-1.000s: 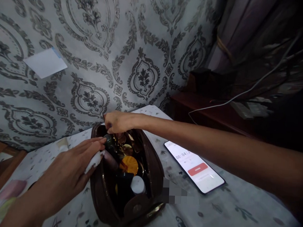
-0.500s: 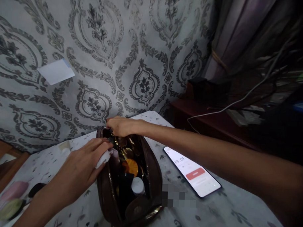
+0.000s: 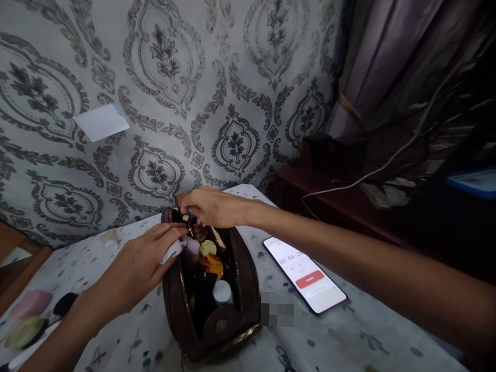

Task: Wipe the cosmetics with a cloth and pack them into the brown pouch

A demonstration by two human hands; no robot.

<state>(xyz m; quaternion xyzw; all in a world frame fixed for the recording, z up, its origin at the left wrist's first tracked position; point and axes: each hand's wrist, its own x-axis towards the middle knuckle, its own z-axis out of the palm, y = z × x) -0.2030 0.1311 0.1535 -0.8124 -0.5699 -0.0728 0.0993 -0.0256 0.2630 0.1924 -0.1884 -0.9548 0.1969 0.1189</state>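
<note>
A brown zippered bag (image 3: 250,286) stands unzipped on the table, packed with small items. Among these are a white round-capped container (image 3: 222,292), an amber round item (image 3: 211,265) and several gold-coloured pieces. My left hand (image 3: 141,263) is closed around a crumpled white cloth or tissue (image 3: 172,252) at the bag's left rim. Its fingertips reach over that rim, near a pale pink item (image 3: 191,248). Over the far end of the bag, my right hand (image 3: 214,206) has its fingers bent down into the opening. A bit of blue shows at those fingertips; what they grip is mostly hidden.
A phone (image 3: 305,277) with a running timer lies right of the bag. On the left are a pink sponge-like item (image 3: 31,304), a green round item (image 3: 26,332) and a pale tube (image 3: 109,238). Patterned wall (image 3: 165,96) rises behind; a white cable (image 3: 354,184) hangs at right.
My right hand has shifted slightly right and turned at the bag's far end, and a bit of blue now shows by its fingers. My left hand stays at the rim with the white cloth.
</note>
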